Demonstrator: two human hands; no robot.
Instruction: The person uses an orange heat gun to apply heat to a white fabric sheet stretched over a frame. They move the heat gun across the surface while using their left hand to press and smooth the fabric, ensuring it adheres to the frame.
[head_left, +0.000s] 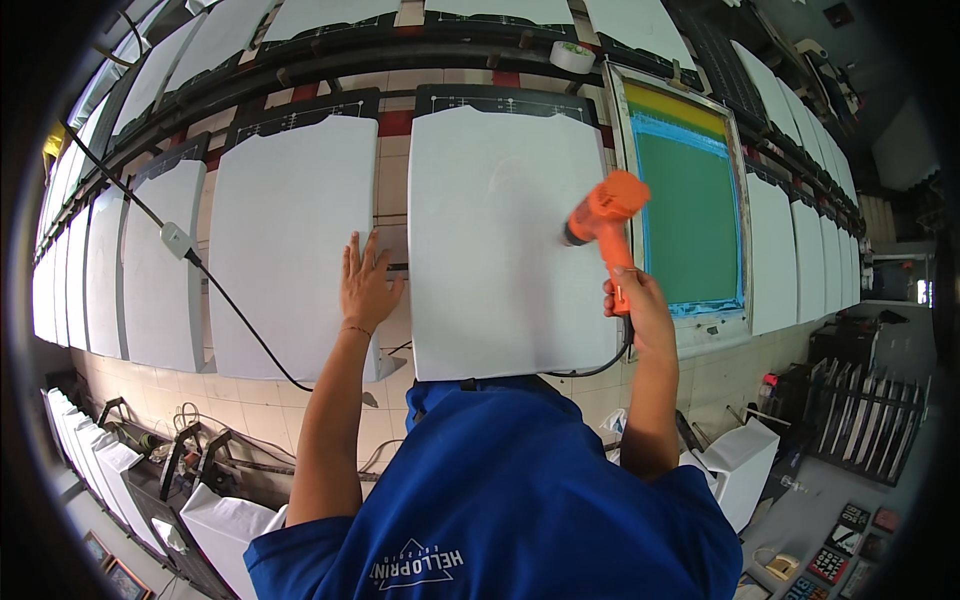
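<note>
An orange heat gun (612,215) is in my right hand (642,308), fingers wrapped round its handle. Its dark nozzle points left, over the right part of a white shirt (490,250) stretched on a board in front of me. A faint shadow lies on that cloth, and the gun's black cord runs down along the board's near edge. My left hand (368,285) is open with fingers stretched out, resting at the right edge of the neighbouring white shirt (290,240). It holds nothing.
A screen-printing frame (690,210) with green mesh and blue tape lies right of the middle board. A roll of white tape (572,57) sits on the rail behind. A black cable with a white connector (177,240) crosses the left boards. Further white-covered boards (165,265) line both sides.
</note>
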